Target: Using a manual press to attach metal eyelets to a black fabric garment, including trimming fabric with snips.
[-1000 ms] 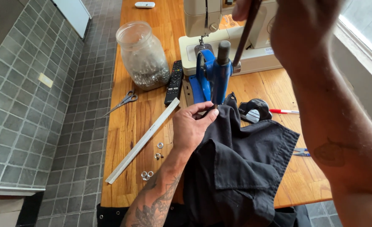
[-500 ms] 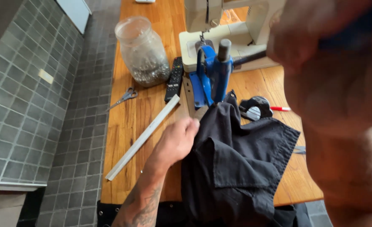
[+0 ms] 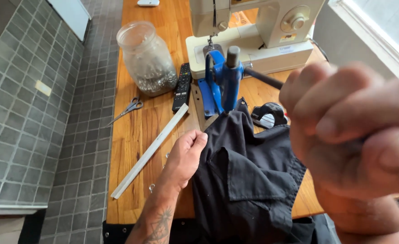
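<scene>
A blue hand press [image 3: 220, 81] stands on the wooden table [image 3: 132, 131] in front of a cream sewing machine [image 3: 258, 31]. Its dark lever [image 3: 262, 77] slants toward the camera, and my right hand [image 3: 357, 135], large and close to the lens, is closed around the lever's end. A black garment [image 3: 249, 176] lies under the press and runs down over the table's front edge. My left hand [image 3: 186, 156] rests on the garment's left edge, fingers curled; whether it pinches the cloth is unclear.
A glass jar [image 3: 146, 58] of small metal pieces stands at the back left, beside a black remote [image 3: 182, 86]. Scissors [image 3: 127, 109], a long white ruler [image 3: 150, 151] and small metal rings [image 3: 152, 186] lie left of the garment. A black tape measure [image 3: 268, 115] sits right of the press.
My right hand has pulled the press lever down from high over the machine toward the camera. My left hand shifted slightly down along the garment's edge.
</scene>
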